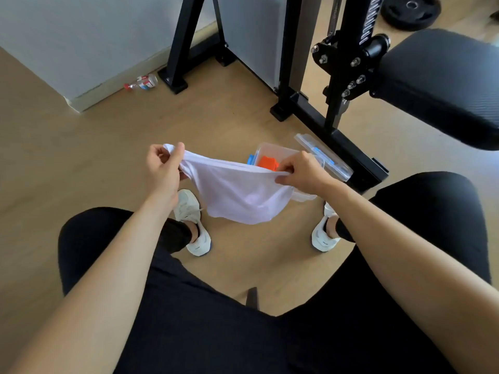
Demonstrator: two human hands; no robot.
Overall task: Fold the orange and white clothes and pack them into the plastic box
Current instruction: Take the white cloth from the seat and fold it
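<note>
White garment (237, 195), one: held in the air above the floor (81, 157), between the person's knees, partly in front of the box. Its top edge is pulled taut and runs left to right between the two hands, dipping slightly toward the right; the rest hangs below in a loose pouch. No print or label shows on it.

Hands, two. Left hand (162, 168) pinches the left corner of the garment, thumb up against curled fingers. Right hand (302, 171) pinches the right end of the same edge, fingers curled on the cloth.

Plastic box (275, 148), one: clear, open, on the floor just beyond the garment. Orange garment (267, 162), one: a compact bundle inside the box, partly hidden by the white cloth. Blue clip (251, 159) on the box's left side.

Lid (321, 152), one: clear with blue clips, beside the box on the right, against the black frame base (348, 147); its long axis runs diagonally, far-left to near-right.

White shoes, two: left (189, 209), right (322, 237); heel marks too small to read.

Bottle (141, 82), one: on its side by the wall, red cap pointing left; label red, white and blue, its writing unreadable.

Weight plate (411, 12), one, on the floor at the far right. Black padded bench (437, 85), one.
</note>
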